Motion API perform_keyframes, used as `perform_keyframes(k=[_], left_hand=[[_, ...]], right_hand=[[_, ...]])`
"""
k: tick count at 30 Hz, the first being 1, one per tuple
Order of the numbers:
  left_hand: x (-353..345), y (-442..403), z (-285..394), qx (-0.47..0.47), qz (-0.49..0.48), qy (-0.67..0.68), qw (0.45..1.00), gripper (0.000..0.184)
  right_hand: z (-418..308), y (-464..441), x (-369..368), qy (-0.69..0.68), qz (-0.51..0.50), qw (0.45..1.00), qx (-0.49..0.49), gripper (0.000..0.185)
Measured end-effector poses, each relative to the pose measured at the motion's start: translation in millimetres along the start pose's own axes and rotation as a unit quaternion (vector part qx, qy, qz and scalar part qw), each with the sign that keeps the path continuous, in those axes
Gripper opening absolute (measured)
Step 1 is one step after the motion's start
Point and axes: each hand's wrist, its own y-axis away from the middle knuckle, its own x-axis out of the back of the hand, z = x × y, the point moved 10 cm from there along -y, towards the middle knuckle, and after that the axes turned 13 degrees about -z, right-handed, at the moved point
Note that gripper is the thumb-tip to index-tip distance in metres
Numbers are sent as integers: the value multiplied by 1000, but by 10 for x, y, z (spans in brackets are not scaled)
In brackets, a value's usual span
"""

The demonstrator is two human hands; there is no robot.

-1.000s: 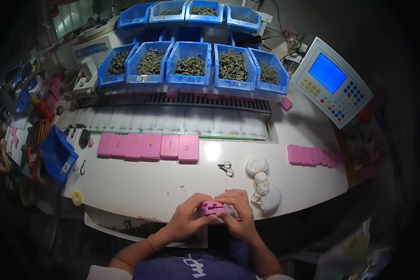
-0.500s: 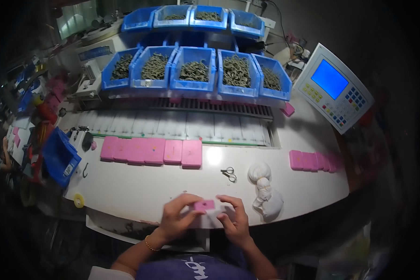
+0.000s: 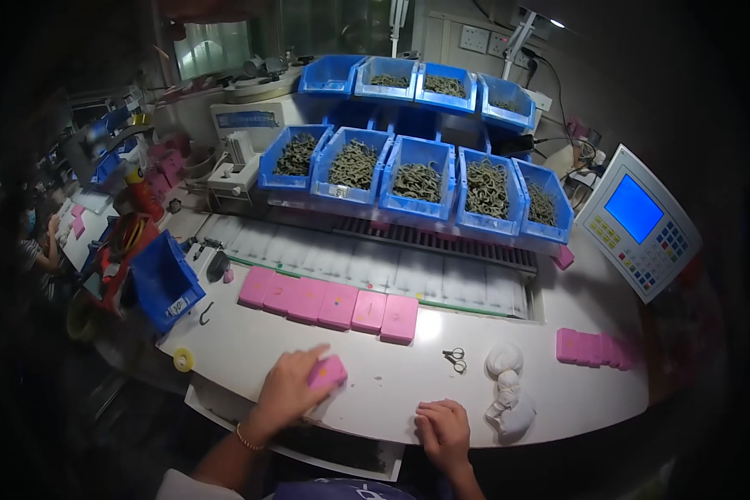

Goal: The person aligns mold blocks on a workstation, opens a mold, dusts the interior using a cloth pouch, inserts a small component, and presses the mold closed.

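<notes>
My left hand (image 3: 290, 385) is closed around a small pink block (image 3: 328, 372), tilted just above the white table or touching it; I cannot tell which. Its fingers hide part of the block. At the front edge rests my right hand (image 3: 443, 429), fingers curled in, with nothing visible in them. Beyond the left hand, a row of several pink blocks (image 3: 337, 306) lies side by side. Small scissors (image 3: 455, 360) are on the table past the right hand. To that hand's right sits a knotted white cloth bundle (image 3: 509, 400).
Blue bins (image 3: 418, 177) of small dark metal parts stand in two tiers at the back. A control panel with a blue screen (image 3: 634, 207) stands at right, near more pink blocks (image 3: 592, 348). At left are a blue bin (image 3: 165, 282) and a yellow tape roll (image 3: 183, 360).
My hands have moved apart. The left carries the pink block leftward; the right has come down to the table edge and curled its fingers. The view has shifted.
</notes>
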Motion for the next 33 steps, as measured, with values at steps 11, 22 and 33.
perform_keyframes(k=[11,22,33], left_hand=[[404,-2124,-827,169,168,-89,967,51],[388,773,-552,13,249,-135,959,49],[-1269,1781,-1099,71,-64,-243,965,67]], right_hand=[[-97,48,31,51,40,998,20,9],[-178,35,31,82,56,995,25,8],[-33,39,-23,57,46,997,25,6]])
